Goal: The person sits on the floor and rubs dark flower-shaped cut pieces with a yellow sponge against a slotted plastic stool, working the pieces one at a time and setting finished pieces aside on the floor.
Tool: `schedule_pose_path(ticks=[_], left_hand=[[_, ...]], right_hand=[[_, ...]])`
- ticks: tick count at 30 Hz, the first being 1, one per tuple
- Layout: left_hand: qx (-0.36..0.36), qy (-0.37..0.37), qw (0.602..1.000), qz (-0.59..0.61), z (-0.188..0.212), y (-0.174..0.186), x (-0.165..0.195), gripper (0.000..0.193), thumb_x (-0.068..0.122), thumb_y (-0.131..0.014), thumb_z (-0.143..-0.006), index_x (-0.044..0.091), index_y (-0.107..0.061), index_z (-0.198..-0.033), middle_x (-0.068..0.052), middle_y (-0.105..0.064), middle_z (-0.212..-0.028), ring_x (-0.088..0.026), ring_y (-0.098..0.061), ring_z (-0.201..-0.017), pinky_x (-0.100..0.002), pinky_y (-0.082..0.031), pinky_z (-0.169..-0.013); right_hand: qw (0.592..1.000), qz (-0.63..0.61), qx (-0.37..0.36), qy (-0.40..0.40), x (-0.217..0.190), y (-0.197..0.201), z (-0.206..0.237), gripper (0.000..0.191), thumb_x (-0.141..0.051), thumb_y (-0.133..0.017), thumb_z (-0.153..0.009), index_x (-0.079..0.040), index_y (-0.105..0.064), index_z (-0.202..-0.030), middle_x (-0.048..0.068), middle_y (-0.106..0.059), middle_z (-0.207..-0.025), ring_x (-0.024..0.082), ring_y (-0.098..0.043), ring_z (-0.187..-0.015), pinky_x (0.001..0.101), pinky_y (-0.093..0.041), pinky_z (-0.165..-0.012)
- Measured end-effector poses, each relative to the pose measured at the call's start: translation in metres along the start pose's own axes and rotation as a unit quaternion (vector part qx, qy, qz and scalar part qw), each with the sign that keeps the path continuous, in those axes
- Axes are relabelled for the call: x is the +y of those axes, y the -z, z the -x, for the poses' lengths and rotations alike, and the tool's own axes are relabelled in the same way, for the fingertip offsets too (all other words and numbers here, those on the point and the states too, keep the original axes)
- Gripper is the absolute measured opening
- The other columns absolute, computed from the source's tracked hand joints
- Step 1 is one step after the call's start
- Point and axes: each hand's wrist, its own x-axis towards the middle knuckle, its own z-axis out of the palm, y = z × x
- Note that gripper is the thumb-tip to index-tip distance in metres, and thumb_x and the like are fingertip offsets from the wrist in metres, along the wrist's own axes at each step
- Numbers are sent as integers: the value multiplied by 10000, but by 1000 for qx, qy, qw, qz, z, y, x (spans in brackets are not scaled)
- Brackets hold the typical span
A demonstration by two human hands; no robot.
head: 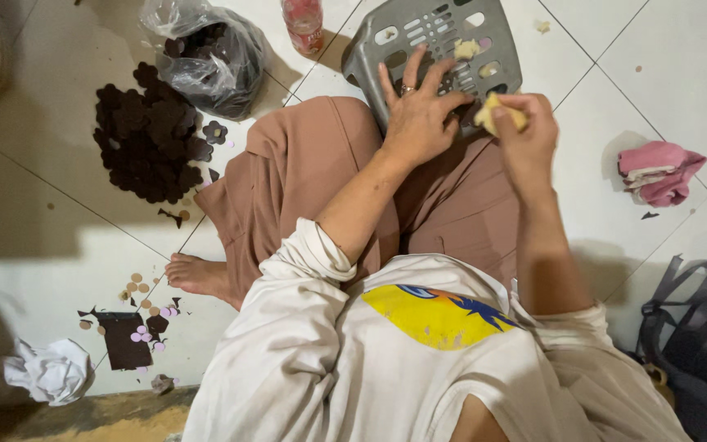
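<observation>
Item: seated person on a tiled floor point(681, 74), grey slotted plastic stool point(435, 41) resting tilted against the knee and lap.

Left hand point(419, 115): fingers spread flat and wide on the grey stool's slotted face, pinning it; nothing gripped. A ring shows on one finger.

Right hand point(525, 131): fingers closed round a pale yellow soft lump point(497, 113), pressed at the stool's lower right edge.

Progress, as judged: another bit of the same yellow stuff point(466, 49) sits in the slots higher up, and a crumb point(542, 26) lies on the floor beyond the stool, so the rubbing appears under way, not finished. How much of the face is treated cannot be told.

Floor, far left: heap of dark brown flower-shaped cut-outs point(149, 139); black plastic bag point(210, 53) holding more of them; bottle with red contents point(304, 23) at the far edge.

Floor, near left: dark sheet with punched holes point(122, 340), scattered tan and lilac discs point(145, 331), crumpled white cloth point(47, 372).

Floor, right: folded pink cloth point(660, 172); dark bag with straps point(697, 327) at the near right corner.

Room: white square tiles with dark joints, hard side light, deep shadows.
</observation>
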Motion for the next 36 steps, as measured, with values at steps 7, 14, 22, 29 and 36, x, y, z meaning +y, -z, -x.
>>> schedule_pose_path(ticks=[7, 14, 22, 29, 36], left_hand=[[7, 16, 1000, -3, -3, -2, 5, 133, 224, -819, -727, 246, -821, -857, -78, -518, -1428, -401, -193, -1491, -791, 75, -1151], [20, 22, 1000, -4, 3, -5, 9, 180, 239, -845, -722, 259, -836, -901, -57, -535, -1406, -405, -227, -1486, -776, 68, -1166], [8, 35, 999, 7, 3, -3, 13, 171, 242, -841, -725, 259, -835, -896, -46, -543, -1400, -395, -235, -1486, -743, 75, -1187], [10, 37, 999, 4, 4, -5, 10, 174, 219, -830, -726, 264, -838, -893, -50, -536, -1404, -388, -229, -1486, -737, 84, -1186], [5, 39, 999, 4, 6, -5, 10, 169, 215, -833, -730, 260, -838, -893, -49, -536, -1404, -384, -232, -1485, -733, 74, -1190]], right_hand=[[943, 300, 35, 139, -19, -40, 14, 75, -46, -695, -1001, 11, -687, -1049, 192, -639, -1067, 404, -659, -929, 489, -527, -809], [950, 288, 22, 115, -15, -39, 33, 79, -49, -693, -1031, 17, -650, -1038, 201, -628, -1048, 417, -639, -867, 512, -513, -758], [957, 263, 18, 125, -14, -40, 40, 90, -20, -685, -1017, 22, -625, -1069, 201, -618, -1051, 412, -639, -895, 504, -510, -773], [959, 254, 10, 124, -15, -40, 45, 116, -7, -687, -986, 20, -612, -1071, 201, -620, -1051, 410, -639, -908, 505, -509, -781], [965, 237, -13, 109, -17, -35, 46, 110, -3, -678, -989, 14, -605, -1070, 194, -632, -1073, 414, -647, -930, 505, -517, -802]])
